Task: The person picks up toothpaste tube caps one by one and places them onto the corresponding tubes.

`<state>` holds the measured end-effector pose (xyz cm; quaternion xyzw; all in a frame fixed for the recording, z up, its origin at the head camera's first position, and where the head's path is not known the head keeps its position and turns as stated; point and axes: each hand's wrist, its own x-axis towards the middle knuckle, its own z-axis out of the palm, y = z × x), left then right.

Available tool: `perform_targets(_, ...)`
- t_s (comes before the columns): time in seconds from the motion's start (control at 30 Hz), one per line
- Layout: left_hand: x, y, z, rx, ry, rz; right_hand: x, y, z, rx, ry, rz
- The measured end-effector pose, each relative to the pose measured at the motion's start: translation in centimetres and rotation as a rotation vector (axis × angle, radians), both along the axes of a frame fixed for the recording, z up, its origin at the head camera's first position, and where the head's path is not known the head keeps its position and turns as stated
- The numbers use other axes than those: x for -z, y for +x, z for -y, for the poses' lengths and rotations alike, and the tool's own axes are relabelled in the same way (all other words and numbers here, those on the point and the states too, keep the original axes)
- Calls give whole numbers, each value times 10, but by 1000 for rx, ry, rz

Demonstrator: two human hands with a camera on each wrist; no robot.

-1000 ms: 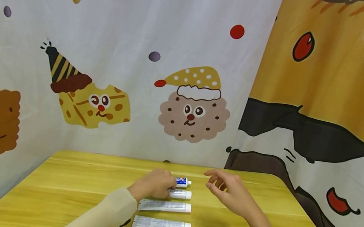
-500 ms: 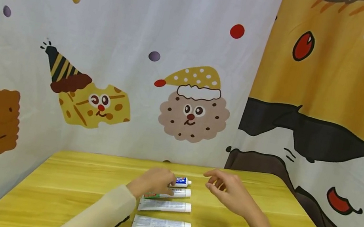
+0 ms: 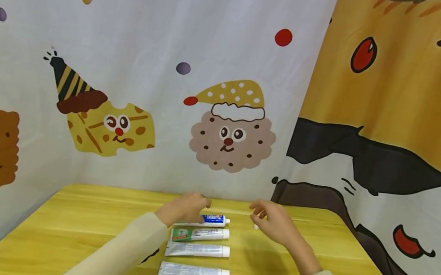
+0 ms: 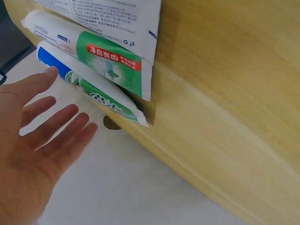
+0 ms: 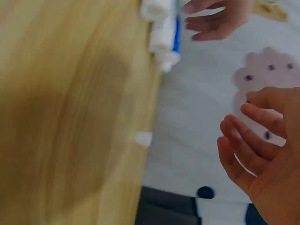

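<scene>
Toothpaste tubes lie in a row on the table, caps to the right. At the far end is a blue, green and white tube (image 3: 214, 219), its nozzle end pointing right. My left hand (image 3: 185, 208) is at its left part, fingers spread; in the left wrist view the thumb is close to this tube (image 4: 84, 86), and contact cannot be told. Nearer lies a green and white toothpaste tube (image 3: 200, 234). My right hand (image 3: 276, 222) hovers to the right with loosely bent fingers, holding nothing. Beside it on the table sits a small white cap (image 5: 143, 138).
Two more white toothpaste tubes, one (image 3: 198, 249) behind the other (image 3: 194, 273), lie closer to me, printed side up. The wooden table (image 3: 99, 234) ends at a cartoon-printed curtain (image 3: 152, 48) behind it.
My left hand has let go of the green and white tube and moved away from me to the farthest tube. The right hand has shifted slightly, and the small white cap now shows.
</scene>
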<state>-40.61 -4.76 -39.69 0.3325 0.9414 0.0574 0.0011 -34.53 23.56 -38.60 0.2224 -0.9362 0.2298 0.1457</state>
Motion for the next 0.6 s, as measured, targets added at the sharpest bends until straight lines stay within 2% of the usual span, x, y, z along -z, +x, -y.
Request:
perform_targets(0.13, 3, -1, -3, -18, -45, 29, 8, -24, -3, 45, 99, 88)
perform_targets(0.27, 9, -6, -8, -16, -101, 47, 23, -43, -11, 84, 186, 209)
perform_targets(0.37, 12, -8, -10, -29, -119, 73, 36, -52, -13, 90, 176, 298)
perform_targets(0.47, 14, -9, -10, -44, -113, 84, 41, -57, -11, 91, 145, 365)
perform_targets(0.6, 15, -9, -11, -18, -79, 69, 42, -61, -8, 108, 151, 382)
